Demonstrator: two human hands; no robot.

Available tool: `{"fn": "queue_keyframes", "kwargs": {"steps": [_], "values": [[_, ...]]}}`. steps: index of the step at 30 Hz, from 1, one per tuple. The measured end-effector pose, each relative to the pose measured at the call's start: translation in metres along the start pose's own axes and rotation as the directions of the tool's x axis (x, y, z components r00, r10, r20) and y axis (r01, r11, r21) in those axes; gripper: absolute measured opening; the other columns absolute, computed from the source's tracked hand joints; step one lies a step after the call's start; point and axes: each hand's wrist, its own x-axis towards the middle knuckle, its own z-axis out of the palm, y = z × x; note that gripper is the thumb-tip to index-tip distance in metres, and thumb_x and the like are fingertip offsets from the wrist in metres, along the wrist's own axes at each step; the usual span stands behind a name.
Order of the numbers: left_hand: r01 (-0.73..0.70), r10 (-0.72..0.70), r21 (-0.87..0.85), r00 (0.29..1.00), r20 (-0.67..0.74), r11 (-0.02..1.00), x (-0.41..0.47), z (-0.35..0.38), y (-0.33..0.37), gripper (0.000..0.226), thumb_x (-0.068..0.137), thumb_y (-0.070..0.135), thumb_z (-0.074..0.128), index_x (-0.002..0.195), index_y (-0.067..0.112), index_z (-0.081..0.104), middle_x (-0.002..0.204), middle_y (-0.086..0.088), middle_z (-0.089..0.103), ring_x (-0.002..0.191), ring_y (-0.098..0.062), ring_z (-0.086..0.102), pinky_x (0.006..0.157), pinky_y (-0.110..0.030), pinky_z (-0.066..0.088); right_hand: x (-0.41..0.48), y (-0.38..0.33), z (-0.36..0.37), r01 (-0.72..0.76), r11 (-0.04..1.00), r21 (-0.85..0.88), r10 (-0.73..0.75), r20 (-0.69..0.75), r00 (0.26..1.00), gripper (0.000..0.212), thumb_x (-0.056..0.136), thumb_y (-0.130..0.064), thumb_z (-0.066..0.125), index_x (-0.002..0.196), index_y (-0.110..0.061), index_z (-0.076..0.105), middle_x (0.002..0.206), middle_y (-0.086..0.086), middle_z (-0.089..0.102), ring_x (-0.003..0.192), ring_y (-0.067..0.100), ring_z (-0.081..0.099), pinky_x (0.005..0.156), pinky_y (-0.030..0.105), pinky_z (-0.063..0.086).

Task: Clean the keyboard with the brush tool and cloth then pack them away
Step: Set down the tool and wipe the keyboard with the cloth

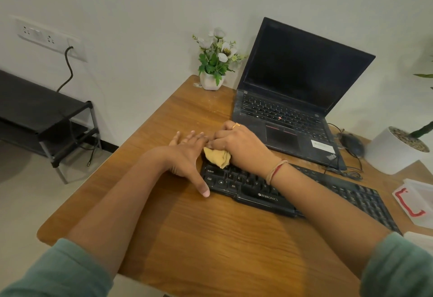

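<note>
A black keyboard [257, 193] lies slantwise on the wooden table [199, 238]. My right hand [241, 149] grips a bunched yellow cloth [216, 157] and holds it down on the keyboard's far left corner. My left hand [187, 156] lies flat with straight fingers on the table at the keyboard's left end, its thumb along the front left corner. No brush tool shows.
An open black laptop [293, 100] stands behind the keyboard, with a mouse [352, 143] and cables to its right. A white flower pot [210, 81] sits at the back corner. A big white planter [396, 154] and a clear plastic box with a red clip [414, 203] are at the right.
</note>
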Motion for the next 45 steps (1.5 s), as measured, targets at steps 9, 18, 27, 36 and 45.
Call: {"fn": "queue_keyframes", "kwargs": {"steps": [9,18,27,36,45], "values": [[0.003,-0.004,0.012,1.0,0.021,1.0,0.002,0.001,-0.002,0.145,0.047,0.072,0.076,0.148,0.027,-0.018,0.156,0.003,-0.022,0.138,-0.014,-0.03,0.109,-0.046,-0.026,-0.002,-0.021,-0.014,0.206,0.977,0.056,-0.211,0.108,0.972,0.017,0.078,-0.017,0.077,0.09,-0.029,0.073,0.092,-0.013,0.071,0.086,0.014,0.054,0.069,0.026,0.04],[-0.013,0.013,0.0,1.0,0.002,1.0,0.003,0.002,-0.004,0.143,0.048,0.072,0.076,0.149,0.03,-0.016,0.157,0.003,-0.021,0.139,-0.014,-0.029,0.111,-0.047,-0.024,-0.006,-0.017,-0.006,0.108,0.992,-0.062,-0.106,0.036,0.994,0.024,0.078,-0.011,0.075,0.096,-0.027,0.073,0.098,-0.007,0.067,0.09,0.021,0.055,0.071,0.032,0.047],[-0.004,0.004,0.001,1.0,0.016,1.0,0.002,0.001,-0.001,0.146,0.045,0.073,0.076,0.146,0.032,-0.021,0.153,0.0,-0.031,0.136,-0.016,-0.035,0.111,-0.048,-0.023,-0.025,-0.032,-0.02,0.08,0.994,-0.076,-0.078,0.025,0.997,0.027,0.078,-0.021,0.071,0.099,-0.038,0.072,0.137,0.008,0.047,0.109,0.026,0.053,0.083,0.042,0.048],[0.006,-0.007,0.02,1.0,0.008,1.0,-0.001,-0.001,0.0,0.142,0.05,0.071,0.076,0.145,0.034,-0.023,0.152,-0.002,-0.033,0.136,-0.019,-0.035,0.112,-0.048,-0.021,-0.024,-0.015,-0.013,-0.095,0.995,-0.039,0.09,-0.108,0.99,0.035,0.074,-0.016,0.078,0.103,-0.033,0.073,0.139,0.008,0.049,0.125,0.027,0.046,0.106,0.05,0.032],[-0.021,0.021,-0.016,1.0,0.001,1.0,0.003,0.001,-0.005,0.142,0.045,0.071,0.077,0.146,0.041,-0.018,0.154,0.0,-0.029,0.138,-0.017,-0.032,0.11,-0.048,-0.024,-0.027,-0.019,-0.052,-0.233,-0.028,0.972,0.817,0.157,0.555,0.02,0.089,-0.001,0.06,0.088,-0.02,0.062,0.081,-0.004,0.068,0.078,0.012,0.067,0.078,0.034,0.058]]}}
